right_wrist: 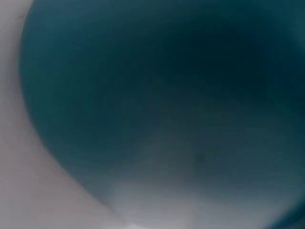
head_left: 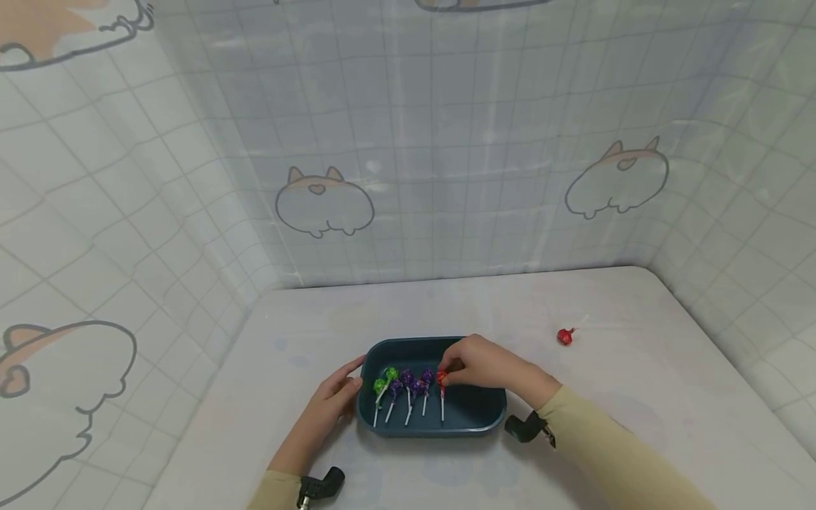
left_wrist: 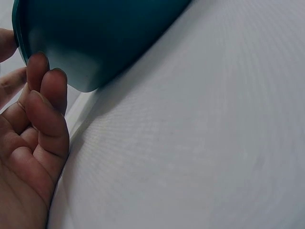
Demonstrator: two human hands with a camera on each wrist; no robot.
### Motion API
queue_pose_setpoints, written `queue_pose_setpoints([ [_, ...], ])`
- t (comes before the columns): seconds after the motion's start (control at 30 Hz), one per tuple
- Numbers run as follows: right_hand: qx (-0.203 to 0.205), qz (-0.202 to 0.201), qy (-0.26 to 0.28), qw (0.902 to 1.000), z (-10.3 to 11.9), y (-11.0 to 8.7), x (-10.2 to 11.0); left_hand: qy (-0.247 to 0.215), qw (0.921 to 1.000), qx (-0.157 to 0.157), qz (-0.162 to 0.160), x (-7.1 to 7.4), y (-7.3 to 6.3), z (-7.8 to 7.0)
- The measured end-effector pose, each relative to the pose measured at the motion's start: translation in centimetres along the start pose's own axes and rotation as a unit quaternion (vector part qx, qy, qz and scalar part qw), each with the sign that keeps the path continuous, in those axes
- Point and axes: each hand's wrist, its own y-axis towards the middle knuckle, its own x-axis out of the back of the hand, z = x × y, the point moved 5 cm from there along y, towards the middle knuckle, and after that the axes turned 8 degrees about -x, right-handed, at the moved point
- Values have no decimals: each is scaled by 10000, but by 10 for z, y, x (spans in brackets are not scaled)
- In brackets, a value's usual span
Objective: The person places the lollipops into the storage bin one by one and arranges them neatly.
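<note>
My right hand (head_left: 481, 363) reaches over the right wall of a dark teal tray (head_left: 472, 428) and pinches the red wrapped head of a lollipop (head_left: 443, 379). That lollipop's white stick points toward me. Left of it in the tray lie several purple lollipops (head_left: 408, 378) and two green lollipops (head_left: 391, 373), sticks also toward me. At the tray's left end, my left hand (head_left: 333, 397) touches the outside with its fingertips; the left wrist view shows those fingers loosely bent beside the teal wall (left_wrist: 95, 43). The right wrist view is blurred, showing teal surface (right_wrist: 119, 119) but no fingers.
Another red lollipop (head_left: 564, 336) lies on the pale tabletop (head_left: 612, 397), to the right beyond the tray. White curtains (head_left: 446, 156) with a grid and cartoon print stand behind and at both sides. Each wrist bears a black camera mount (head_left: 321, 484).
</note>
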Motion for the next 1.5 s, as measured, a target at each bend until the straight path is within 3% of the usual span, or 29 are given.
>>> queue_pose_setpoints([
  [0.47, -106, 244, -225, 9994, -3, 16, -20, 21, 10000, -15, 25, 1, -1, -1],
  [1.07, -364, 147, -208, 9990, -2, 13, -19, 1, 10000, -54, 64, 1, -1, 0],
  [1.5, -291, 4, -59, 9996, -2, 10, -16, -18, 9999, -79, 77, 1, -1, -2],
])
